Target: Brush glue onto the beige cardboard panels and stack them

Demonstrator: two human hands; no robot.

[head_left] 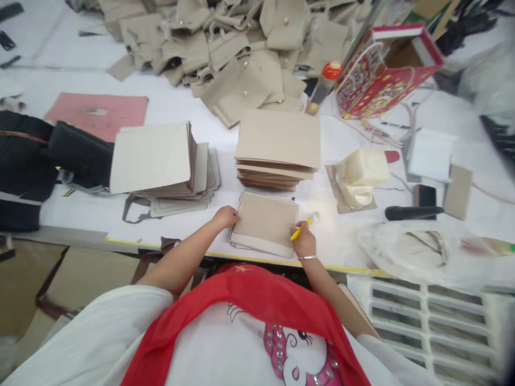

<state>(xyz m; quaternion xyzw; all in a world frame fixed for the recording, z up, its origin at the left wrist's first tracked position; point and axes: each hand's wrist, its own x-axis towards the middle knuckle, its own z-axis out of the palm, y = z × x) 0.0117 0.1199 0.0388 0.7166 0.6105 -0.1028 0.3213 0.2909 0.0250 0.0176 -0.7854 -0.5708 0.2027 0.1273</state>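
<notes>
In front of me lies a small stack of beige panels (267, 217), a tan piece on top and a paler strip showing along its near edge. My left hand (226, 218) is closed at the stack's left edge, thumb and fingertips pinching it. At the right edge, my right hand (304, 242) is closed around a thin yellow-handled tool (296, 234), which looks like a brush with a whitish tip pointing away from me. Just behind stands a taller pile of tan panels (278, 136). To its left is another pile of light grey-beige panels (153, 158).
A cream-coloured container (364, 167) sits on a board at the right. Beyond it are a red patterned paper bag (388, 80) and an orange-capped bottle (324, 86). Many beige flap pieces (241, 48) are heaped at the back. A black bag (82, 155) lies left.
</notes>
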